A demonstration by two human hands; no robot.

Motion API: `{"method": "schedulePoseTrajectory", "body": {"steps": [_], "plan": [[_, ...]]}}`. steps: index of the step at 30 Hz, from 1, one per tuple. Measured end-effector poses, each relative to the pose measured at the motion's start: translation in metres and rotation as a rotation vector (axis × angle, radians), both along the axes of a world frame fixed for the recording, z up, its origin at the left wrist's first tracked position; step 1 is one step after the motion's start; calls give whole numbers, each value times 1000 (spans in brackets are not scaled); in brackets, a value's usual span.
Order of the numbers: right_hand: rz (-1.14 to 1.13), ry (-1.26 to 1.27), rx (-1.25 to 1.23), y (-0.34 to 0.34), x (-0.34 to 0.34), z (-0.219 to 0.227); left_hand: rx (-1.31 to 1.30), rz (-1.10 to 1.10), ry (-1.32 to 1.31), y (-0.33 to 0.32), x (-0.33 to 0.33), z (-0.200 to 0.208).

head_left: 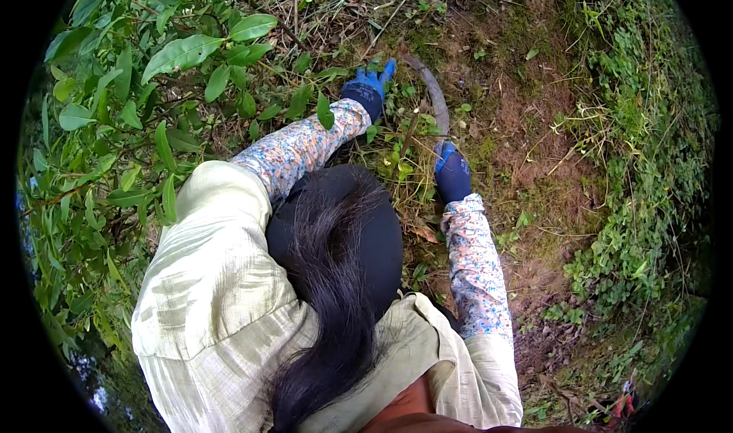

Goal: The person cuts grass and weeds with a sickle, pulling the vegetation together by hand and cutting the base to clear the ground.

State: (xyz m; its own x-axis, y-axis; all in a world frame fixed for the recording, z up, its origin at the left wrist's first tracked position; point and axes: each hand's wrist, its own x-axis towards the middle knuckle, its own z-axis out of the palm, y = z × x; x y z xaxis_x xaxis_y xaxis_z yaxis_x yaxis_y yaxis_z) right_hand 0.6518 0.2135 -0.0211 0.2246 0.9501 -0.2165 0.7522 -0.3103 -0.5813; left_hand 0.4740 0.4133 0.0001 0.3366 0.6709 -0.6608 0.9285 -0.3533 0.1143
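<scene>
My right hand (453, 173), in a dark blue work glove, is closed round the grip of a sickle. The long curved blade of the sickle (435, 95) runs away from the hand and bends left at its tip, close over the ground. Left of that tip, my left hand (369, 85) reaches out in a blue glove with its fingers apart, among low weeds and stems. Nothing shows in it. Between my hands grow small green weeds (397, 147) with some dry yellow stalks. The sickle's grip is mostly hidden by my right glove.
A leafy bush (183, 55) crowds the left side, its twigs reaching over my left sleeve. Bare reddish soil with moss (527, 127) slopes on the right, bordered by dense creeping greenery (634, 227). Dry twigs (397, 9) lie at the far side.
</scene>
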Motion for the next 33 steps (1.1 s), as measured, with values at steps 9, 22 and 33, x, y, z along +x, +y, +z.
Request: {"method": "schedulePoseTrajectory", "body": {"steps": [9,22,33], "plan": [[0,-19,-221,-140,-19,110,-275,-247,-314,-56,-17,-45],[-460,204,-188,-95,55,153,-343,85,-385,-69,-23,4],[469,85,81,60,-76,14,406,120,301,-38,-149,-71]]}}
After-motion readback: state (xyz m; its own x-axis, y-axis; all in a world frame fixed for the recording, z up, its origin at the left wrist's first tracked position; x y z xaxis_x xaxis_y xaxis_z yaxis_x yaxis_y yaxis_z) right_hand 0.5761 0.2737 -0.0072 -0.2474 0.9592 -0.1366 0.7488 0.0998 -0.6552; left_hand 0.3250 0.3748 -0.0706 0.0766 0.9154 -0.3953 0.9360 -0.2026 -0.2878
